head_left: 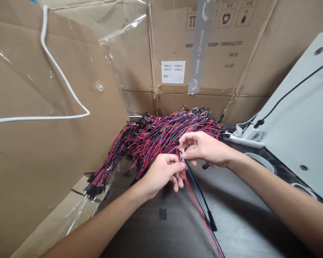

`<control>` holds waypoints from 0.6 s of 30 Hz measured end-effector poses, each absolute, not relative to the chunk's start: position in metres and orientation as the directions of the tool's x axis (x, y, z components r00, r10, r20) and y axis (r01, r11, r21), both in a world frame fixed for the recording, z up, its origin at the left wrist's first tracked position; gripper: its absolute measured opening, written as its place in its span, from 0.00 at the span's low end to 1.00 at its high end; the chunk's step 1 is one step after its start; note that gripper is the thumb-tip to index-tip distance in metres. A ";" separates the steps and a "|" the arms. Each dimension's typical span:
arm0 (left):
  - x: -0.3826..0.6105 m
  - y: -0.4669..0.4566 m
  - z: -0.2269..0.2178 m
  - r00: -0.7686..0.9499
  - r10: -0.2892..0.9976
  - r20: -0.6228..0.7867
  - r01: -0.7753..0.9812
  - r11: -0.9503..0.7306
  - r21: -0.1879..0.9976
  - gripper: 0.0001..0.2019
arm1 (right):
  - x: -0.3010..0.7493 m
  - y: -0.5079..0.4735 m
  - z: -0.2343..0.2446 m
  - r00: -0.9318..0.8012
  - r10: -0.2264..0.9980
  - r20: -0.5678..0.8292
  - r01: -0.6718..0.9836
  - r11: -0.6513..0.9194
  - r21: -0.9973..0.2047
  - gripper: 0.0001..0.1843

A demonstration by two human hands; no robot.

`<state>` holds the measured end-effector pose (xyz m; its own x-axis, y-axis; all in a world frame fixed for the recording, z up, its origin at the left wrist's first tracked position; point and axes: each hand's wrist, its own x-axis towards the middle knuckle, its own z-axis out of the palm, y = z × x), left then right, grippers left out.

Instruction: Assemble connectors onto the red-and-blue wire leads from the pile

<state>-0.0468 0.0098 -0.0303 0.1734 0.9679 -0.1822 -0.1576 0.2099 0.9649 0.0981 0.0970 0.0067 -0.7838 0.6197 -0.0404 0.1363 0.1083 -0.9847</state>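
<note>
Both hands meet over the dark table, on one wire harness of red, blue and black wires. My left hand pinches the wires between thumb and fingers. Just above it, my right hand is closed on the harness near its upper end, where a small black connector shows. From the hands the wires run down toward the lower right, past a black connector on a thicker black lead. Right behind the hands lies a large pile of similar wire harnesses.
A bundle of harnesses lies at the left beside a cardboard panel. Cardboard boxes stand behind the pile. To the right are a white power strip, a grey-white panel and a round ring. A dark square marks the table.
</note>
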 end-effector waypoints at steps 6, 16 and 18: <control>-0.048 0.009 -0.028 0.174 0.970 -0.168 -0.180 0.199 0.963 0.10 | 0.100 0.096 0.009 -0.782 0.622 -0.029 0.203 0.211 -0.956 0.10; -0.049 0.012 -0.031 0.116 0.986 -0.121 -0.127 0.136 0.983 0.08 | 0.105 0.097 0.015 -0.814 0.574 -0.096 0.271 0.228 -0.935 0.12; -0.048 0.012 -0.030 0.089 0.991 -0.098 -0.115 0.108 0.987 0.08 | 0.104 0.095 0.014 -0.816 0.567 -0.114 0.260 0.184 -0.948 0.12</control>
<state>-0.0481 0.0122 -0.0305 0.0894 0.9911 -0.0984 -0.1145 0.1083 0.9875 0.1038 0.0953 0.0141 -0.8158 0.5670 -0.1140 0.2603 0.1838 -0.9479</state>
